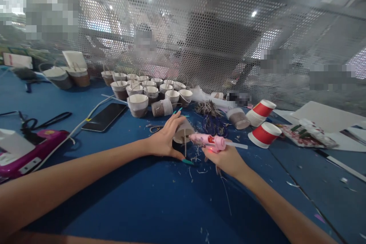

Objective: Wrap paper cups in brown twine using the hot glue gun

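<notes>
My right hand (225, 160) is wrapped round a pink hot glue gun (208, 141), a clear glue stick jutting from its back end. The gun's nozzle points left, at the mouth of a paper cup (183, 132) lying on its side. My left hand (168, 137), with long teal nails, grips that cup from the left, fingers over its top and thumb apart below. A thin pale strip hangs across the cup's opening. Whether the nozzle touches the cup or the strip I cannot tell.
Several small cups with handles (137, 105) stand behind my left hand. A phone (105, 117) and a purple power strip (37, 152) lie to the left. Red-and-white paper cups (264, 134), twine (210, 108) and blue scissors handles (214, 125) lie to the right. Glue strings litter the blue table (160, 206).
</notes>
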Tool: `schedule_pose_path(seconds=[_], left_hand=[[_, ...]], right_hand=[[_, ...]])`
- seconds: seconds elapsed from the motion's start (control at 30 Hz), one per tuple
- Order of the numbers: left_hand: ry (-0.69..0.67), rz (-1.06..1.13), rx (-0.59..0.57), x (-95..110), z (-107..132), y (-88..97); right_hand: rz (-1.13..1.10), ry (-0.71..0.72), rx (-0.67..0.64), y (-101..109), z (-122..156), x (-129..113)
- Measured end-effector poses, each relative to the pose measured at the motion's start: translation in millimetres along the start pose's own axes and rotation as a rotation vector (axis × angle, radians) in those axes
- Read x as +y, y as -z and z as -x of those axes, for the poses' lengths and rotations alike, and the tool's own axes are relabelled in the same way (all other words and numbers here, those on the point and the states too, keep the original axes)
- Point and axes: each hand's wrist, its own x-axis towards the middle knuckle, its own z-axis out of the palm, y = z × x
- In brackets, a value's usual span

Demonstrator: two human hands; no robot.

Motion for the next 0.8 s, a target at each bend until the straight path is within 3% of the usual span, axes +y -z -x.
schedule_pose_path(seconds=[0.33, 0.6, 0.8], left_hand=[[0.061, -0.089, 0.000, 17.7, -7.9, 0.7], [0.076, -0.172, 0.098, 28.2, -6.0, -10.0], [0.079, -0.170, 0.102, 30.5, -5.2, -14.5]], right_hand=[[0.091, 0.039, -0.019, 3.6, -0.2, 2.9], [-0.051, -0.094, -0.050, -2.6, -1.0, 11.1], [-0.119, -0.194, -0.069, -5.5, 2.0, 11.0]])
